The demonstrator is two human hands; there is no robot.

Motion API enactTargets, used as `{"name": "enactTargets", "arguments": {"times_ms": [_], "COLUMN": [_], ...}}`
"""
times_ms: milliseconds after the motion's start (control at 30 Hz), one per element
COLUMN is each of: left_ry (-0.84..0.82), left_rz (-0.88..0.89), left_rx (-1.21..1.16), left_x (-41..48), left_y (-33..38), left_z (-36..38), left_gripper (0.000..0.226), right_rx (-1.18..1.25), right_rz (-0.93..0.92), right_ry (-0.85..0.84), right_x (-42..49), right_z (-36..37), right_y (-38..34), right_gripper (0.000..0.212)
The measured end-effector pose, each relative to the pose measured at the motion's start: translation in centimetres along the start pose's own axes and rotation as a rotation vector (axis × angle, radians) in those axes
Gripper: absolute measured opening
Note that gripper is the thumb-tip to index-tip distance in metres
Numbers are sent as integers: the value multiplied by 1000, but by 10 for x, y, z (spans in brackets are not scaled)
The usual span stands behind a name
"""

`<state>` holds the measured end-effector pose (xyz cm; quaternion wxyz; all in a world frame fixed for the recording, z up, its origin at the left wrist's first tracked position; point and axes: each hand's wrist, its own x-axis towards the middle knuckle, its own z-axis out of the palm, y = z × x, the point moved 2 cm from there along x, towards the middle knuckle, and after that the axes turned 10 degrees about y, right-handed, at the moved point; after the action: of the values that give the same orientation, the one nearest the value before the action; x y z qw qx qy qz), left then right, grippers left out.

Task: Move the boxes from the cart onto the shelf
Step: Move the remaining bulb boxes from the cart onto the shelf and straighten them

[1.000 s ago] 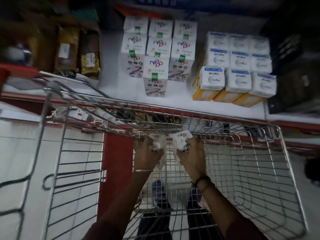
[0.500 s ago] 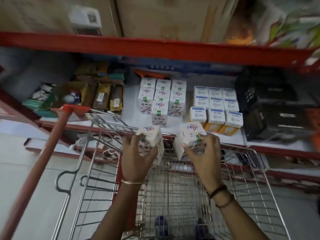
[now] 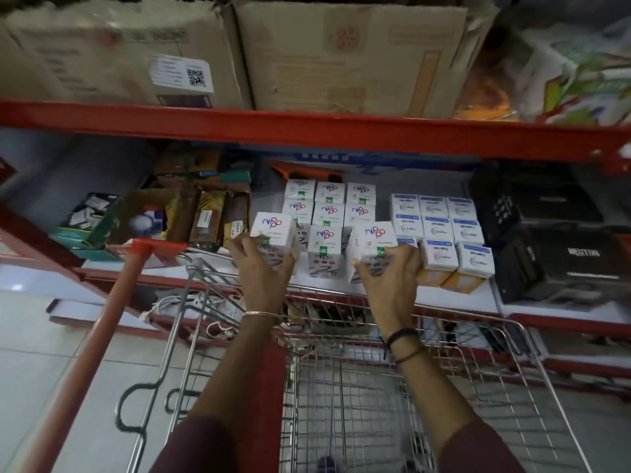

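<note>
The left hand grips one white carton, the right hand another, at mid-frame over the shelf edge. Behind them stand seven matching cardboard boxes. At the bottom is one wire cart.

Carrier: white shelf board with red steel front rail, beyond the wire cart rim.
Between the two gripped boxes: white Nippo cartons in rows.
Right of the right-hand grip: white-and-blue cartons with yellow bases.
Far right: black boxes.
Left of the left-hand grip: brown packets, open green box.
</note>
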<state>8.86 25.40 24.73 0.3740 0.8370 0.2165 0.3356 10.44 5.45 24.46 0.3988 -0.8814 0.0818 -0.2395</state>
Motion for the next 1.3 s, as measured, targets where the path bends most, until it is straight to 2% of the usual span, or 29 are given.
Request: {"name": "enactTargets", "arguments": {"times_ms": [333,500,667,733,767,833,900,967,1033,1100,1167,1300], "left_ry": [-61,-86,-105,-127,-148,-183,-217,-272,-321,-310,-323,-311], "left_rz": [-27,-80,-117,-154,-222,-499,-781,-964,-1127,-1174,-1164,-1158], "left_rx": [-8,-49,-77,-79,-101,-214,-308,-308,-447,-551,-605,-666], "left_x": [9,7,4,1,1,3,9,17,21,21,20,17], "left_y": [-27,-34,-34,-31,-29,-31,-44,-60,-68,-74,-77,-78], "left_z": [44,53,56,54,52,51,60,69,77,83,87,92], "left_gripper": [57,53,54,63,70,76,71,64,56,52,55,60], "right_rx": [-133,-206,-85,8,55,156,243,239,293,473,626,711], "right_rz": [114,141,174,214,245,346,458,559,708,908,1051,1141], "right_ry": [-41,-106,-125,-116,-116,-122,-139,-184,-238,-254,-230,-280], "right_x": [-4,-6,-15,-28,-35,-43,-40,-30,-18,-12,-6,-2], "right_z": [53,68,61,53,50,43,40,43,51,63,72,84], "right_y": [18,28,25,24,23,20,15,10,12,20,26,34], "right_gripper": [57,69,74,79,79,77,77,79,87,91,77,66]}}
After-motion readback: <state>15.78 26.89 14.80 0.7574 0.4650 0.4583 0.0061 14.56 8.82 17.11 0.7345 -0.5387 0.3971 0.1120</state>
